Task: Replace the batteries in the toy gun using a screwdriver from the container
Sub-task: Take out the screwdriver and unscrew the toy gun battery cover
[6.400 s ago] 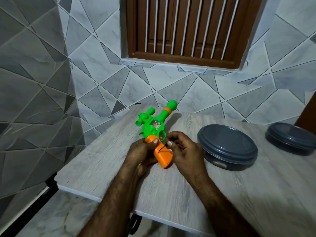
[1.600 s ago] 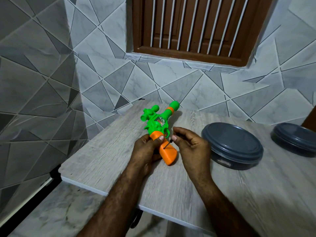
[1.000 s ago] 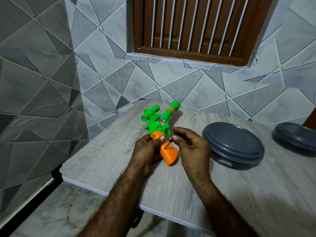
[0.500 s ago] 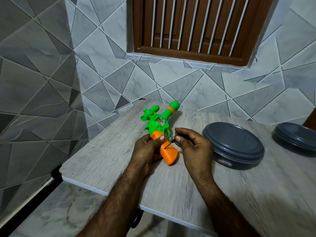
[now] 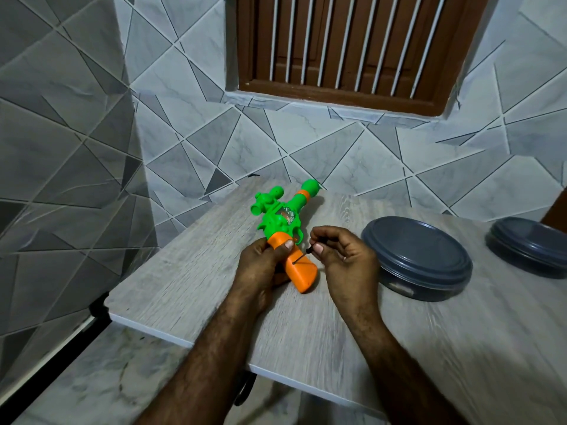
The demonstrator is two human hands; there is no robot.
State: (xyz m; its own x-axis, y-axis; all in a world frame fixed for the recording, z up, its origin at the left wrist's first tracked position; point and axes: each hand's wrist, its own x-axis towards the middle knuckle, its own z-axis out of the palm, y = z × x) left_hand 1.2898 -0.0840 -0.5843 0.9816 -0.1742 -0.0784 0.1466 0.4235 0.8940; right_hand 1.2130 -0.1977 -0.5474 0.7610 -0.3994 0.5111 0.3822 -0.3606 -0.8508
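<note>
A green toy gun (image 5: 280, 217) with an orange grip lies on the grey wood-grain table (image 5: 190, 271), barrel pointing away toward the wall. My left hand (image 5: 260, 266) grips the orange handle, thumb pressed on its top side. My right hand (image 5: 340, 256) pinches a small thin screwdriver (image 5: 302, 255) between thumb and fingers. Its tip touches the orange handle's side, near the middle. Most of the screwdriver's handle is hidden inside my fingers.
A round dark grey lidded container (image 5: 417, 256) stands just right of my right hand. A second one (image 5: 530, 245) sits at the table's right edge. The tiled wall runs close behind and to the left. The table's front edge is near my forearms.
Both hands keep their places at the gun. My right hand's fingers have shifted slightly on the screwdriver, whose tip stays on the orange handle.
</note>
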